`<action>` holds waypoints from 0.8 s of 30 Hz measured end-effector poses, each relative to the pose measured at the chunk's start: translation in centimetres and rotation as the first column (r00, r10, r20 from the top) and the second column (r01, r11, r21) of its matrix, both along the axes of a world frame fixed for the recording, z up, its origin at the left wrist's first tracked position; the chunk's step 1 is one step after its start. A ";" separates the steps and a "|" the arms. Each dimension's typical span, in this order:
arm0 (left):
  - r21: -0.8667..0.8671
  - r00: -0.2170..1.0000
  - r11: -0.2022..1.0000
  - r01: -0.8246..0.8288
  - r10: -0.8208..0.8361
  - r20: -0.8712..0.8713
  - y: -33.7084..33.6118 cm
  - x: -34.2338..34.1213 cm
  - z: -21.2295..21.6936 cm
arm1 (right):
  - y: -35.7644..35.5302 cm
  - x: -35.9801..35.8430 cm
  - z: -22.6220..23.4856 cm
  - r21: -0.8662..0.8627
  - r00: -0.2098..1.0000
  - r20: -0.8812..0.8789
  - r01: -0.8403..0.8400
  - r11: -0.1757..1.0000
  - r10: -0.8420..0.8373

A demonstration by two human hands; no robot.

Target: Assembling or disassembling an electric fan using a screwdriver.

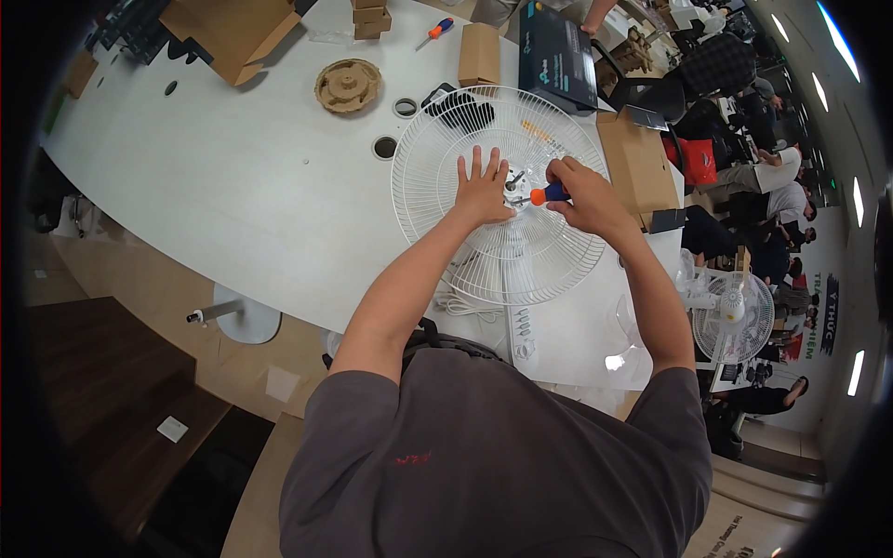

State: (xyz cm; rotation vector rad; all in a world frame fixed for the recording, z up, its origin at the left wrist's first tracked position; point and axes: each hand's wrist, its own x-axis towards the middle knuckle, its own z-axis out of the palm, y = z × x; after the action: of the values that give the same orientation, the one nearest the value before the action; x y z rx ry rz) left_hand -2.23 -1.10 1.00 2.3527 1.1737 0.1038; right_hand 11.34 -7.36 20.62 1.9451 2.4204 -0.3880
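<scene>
A round white wire fan grille (428, 139) lies on the white table in front of me. My left hand (483, 193) rests on it with fingers spread, left of the metal shaft (514, 180) at its centre. In my right hand (590, 197) is a screwdriver (551, 193) with a blue and orange handle. Its tip points left at the hub, beside my left thumb; whether it sits on a screw is too small to tell. Under the grille, a white cable (470, 305) and a dark object (470, 112) show through or stick out.
On the white table (242, 177) are a moulded pulp piece (348, 86), a tape roll (405, 107), another screwdriver (435, 33), cardboard boxes (479, 54) and a black box (558, 60). A round stand base (244, 314) is on the floor at left. Another fan (734, 318) and several people are at right.
</scene>
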 end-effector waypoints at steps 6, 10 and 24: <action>0.010 1.000 1.000 -0.006 0.006 0.017 -0.1 -0.5 0.0 | 0.5 0.5 0.4 0.078 0.998 -0.043 -0.034 0.996 0.037; 0.019 0.999 1.000 0.000 -0.001 0.036 0.0 -0.5 -0.1 | 0.2 1.0 0.3 0.089 0.991 -0.135 -0.002 0.996 0.014; 0.023 1.000 1.000 0.002 -0.002 -0.003 0.1 -0.2 0.0 | 0.0 1.4 -0.7 0.104 0.995 -0.101 -0.013 0.994 0.024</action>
State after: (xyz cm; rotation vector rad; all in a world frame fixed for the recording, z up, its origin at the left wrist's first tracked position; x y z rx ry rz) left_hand -2.45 -1.03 1.02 2.3751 1.1778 0.1137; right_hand 12.70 -7.35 19.94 1.9884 2.5686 -0.3781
